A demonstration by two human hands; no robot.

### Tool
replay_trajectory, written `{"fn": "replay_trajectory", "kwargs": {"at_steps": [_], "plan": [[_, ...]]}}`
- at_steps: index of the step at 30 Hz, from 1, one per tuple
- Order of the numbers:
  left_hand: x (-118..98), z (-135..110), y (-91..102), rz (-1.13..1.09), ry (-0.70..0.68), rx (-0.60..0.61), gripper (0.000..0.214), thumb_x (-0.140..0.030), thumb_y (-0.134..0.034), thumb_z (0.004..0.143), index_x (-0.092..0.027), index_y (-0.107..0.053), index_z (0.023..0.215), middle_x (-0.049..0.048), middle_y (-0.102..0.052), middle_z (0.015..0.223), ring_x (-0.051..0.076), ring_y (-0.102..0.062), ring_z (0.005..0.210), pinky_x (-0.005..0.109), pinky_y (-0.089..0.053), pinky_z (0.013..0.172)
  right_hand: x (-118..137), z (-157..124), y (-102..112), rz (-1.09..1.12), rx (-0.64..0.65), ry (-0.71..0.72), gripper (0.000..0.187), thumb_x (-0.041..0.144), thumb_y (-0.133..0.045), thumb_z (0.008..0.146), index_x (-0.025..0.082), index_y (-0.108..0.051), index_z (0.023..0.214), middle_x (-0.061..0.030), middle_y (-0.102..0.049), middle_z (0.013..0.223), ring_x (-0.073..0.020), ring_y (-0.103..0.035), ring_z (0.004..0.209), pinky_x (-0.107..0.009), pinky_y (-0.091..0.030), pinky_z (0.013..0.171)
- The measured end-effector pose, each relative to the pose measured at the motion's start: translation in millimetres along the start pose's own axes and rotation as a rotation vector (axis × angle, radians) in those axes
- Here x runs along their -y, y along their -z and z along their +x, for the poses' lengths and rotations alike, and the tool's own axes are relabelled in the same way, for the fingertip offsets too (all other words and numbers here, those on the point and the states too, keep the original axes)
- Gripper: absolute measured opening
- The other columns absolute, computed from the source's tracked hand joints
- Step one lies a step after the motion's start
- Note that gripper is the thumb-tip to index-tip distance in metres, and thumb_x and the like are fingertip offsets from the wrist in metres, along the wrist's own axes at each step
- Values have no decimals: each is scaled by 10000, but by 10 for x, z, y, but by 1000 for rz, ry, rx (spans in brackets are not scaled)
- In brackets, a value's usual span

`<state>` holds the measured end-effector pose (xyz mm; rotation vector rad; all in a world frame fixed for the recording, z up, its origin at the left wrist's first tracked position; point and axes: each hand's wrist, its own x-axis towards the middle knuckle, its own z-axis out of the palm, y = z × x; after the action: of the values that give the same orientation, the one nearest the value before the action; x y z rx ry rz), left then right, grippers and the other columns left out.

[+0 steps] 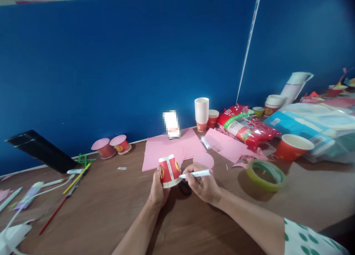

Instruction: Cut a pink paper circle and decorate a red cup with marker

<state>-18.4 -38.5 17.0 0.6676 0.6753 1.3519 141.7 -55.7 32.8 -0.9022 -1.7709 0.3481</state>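
My left hand [158,190] is wrapped round a red and white paper cup [169,172], its wider rim turned down toward me. In my right hand [203,184] is a white pen [198,173], held like a writing tool. The pen's tip meets or nearly meets the cup's right side near the rim; I cannot tell if it touches. Behind the cup lie pink paper sheets [155,151] and a pink paper circle [203,160]. A black scissors handle [185,188] shows partly beneath my hands.
Two cups topped with pink discs [103,148] stand at left, near pencils [77,177]. To the right are a tape roll [253,179], a red cup [290,151], a red plastic package [241,127] and a stack of cups [201,112]. A blue wall [124,63] borders the table.
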Motion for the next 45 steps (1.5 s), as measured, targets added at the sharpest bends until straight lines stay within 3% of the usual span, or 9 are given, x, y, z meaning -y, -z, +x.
{"fn": "replay_trajectory", "kwargs": {"at_steps": [15,20,23,28,39,45], "plan": [[11,5,24,-1,12,-5,415,-520,-614,810,-117,-688,877,104,-738,850,293,-678,995,408,-497,944,-3,21,-1,14,61,9,195,224,-462,897,203,-554,727,-30,-624,671,-165,-572,633,-277,-444,589],[-63,16,23,-54,69,-42,404,-479,-578,836,-110,-691,959,106,-742,866,287,-692,948,426,-523,904,-70,1,-45,280,-104,-204,262,312,-384,992,195,-562,839,31,-520,573,-122,-494,488,-240,-428,488],[-121,22,30,-101,129,-8,418,-455,-531,868,-106,-677,1046,117,-742,912,289,-689,959,443,-527,899,-109,25,-46,260,-164,-193,228,316,-399,1002,188,-587,997,-2,-586,676,-145,-575,590,-261,-505,585],[-161,24,46,-139,160,0,461,-473,-521,872,-82,-678,1059,141,-739,938,293,-683,974,440,-514,928,-180,37,-92,76,-68,-115,176,230,-455,967,214,-600,1066,-75,-686,928,-207,-666,856,-319,-553,758],[-155,72,106,-146,71,6,312,-362,-566,877,-105,-706,983,97,-757,912,235,-708,848,387,-512,930,-262,-45,-196,-67,115,-21,323,122,-570,836,216,-603,1143,-81,-725,1023,-243,-691,931,-394,-572,827],[-114,101,123,-132,81,34,364,-392,-551,895,-78,-695,1007,128,-752,981,253,-698,934,390,-487,968,-303,-54,-205,-100,150,11,342,140,-592,836,211,-610,1170,-94,-727,1065,-255,-689,951,-400,-573,825]]}}
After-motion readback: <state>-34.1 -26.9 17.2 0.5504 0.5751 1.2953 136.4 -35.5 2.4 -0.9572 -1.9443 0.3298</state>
